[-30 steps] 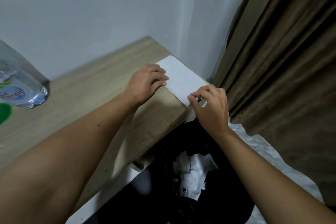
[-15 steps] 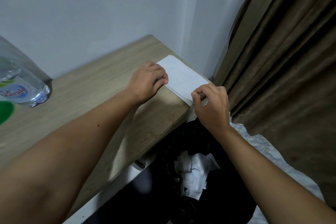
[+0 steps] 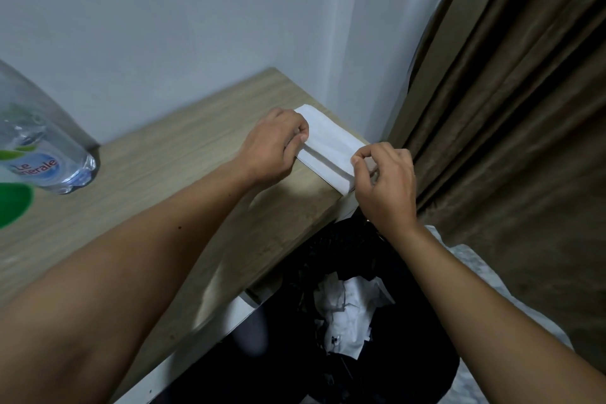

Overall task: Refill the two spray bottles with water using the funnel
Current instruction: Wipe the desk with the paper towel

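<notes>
Paper (image 3: 328,144) on the counter (image 3: 183,180) now folded over: near long edge, flat 1.0 s ago, is lifted and doubled back toward the wall, w/ a raised crease running between the two hands. Left hand (image 3: 272,147) went from knuckles resting on the near corner to a fingertip pinch on the folded flap. Right hand (image 3: 385,180) shifted up from the counter's end edge; thumb and forefinger now pinch the fold at its right end, fingers more curled than before.
</notes>
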Motion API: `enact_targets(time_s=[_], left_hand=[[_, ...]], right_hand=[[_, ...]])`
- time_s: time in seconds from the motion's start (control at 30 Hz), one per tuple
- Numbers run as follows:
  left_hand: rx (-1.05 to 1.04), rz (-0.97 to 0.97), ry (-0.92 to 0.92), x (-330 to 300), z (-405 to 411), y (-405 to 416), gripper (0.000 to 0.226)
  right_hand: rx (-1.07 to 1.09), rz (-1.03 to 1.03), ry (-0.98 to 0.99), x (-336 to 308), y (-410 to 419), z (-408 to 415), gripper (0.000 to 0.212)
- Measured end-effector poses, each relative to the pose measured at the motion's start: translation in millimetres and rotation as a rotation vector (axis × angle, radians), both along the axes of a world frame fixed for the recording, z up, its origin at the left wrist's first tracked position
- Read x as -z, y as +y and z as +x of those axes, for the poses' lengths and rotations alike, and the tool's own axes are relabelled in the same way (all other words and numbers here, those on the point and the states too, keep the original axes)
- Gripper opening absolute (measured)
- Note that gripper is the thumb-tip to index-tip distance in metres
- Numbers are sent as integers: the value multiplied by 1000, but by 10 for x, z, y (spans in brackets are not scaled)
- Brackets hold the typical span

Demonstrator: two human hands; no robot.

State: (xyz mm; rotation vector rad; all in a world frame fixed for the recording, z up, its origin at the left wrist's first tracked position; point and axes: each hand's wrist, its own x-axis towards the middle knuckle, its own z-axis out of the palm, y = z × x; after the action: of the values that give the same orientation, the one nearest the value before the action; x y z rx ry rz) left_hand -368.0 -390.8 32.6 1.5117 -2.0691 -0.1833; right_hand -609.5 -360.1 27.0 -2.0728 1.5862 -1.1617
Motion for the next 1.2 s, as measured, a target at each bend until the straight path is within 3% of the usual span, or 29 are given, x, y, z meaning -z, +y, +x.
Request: enact_targets(time_s=[0.27, 0.53, 0.83, 1.2], left_hand=[[41, 44, 6, -52, -27, 39, 29], [44, -78, 56, -103, -27, 36, 19], [32, -87, 85, -388, 93, 103, 4], [-66, -101, 95, -542, 412, 304, 19]], right_hand=[[-43, -45, -26, -94, -51, 45, 10], [-65, -58, -16, -152, -43, 56, 10], [-92, -48, -41, -355, -39, 131, 8], [-129, -114, -81, -645, 103, 105, 6]])
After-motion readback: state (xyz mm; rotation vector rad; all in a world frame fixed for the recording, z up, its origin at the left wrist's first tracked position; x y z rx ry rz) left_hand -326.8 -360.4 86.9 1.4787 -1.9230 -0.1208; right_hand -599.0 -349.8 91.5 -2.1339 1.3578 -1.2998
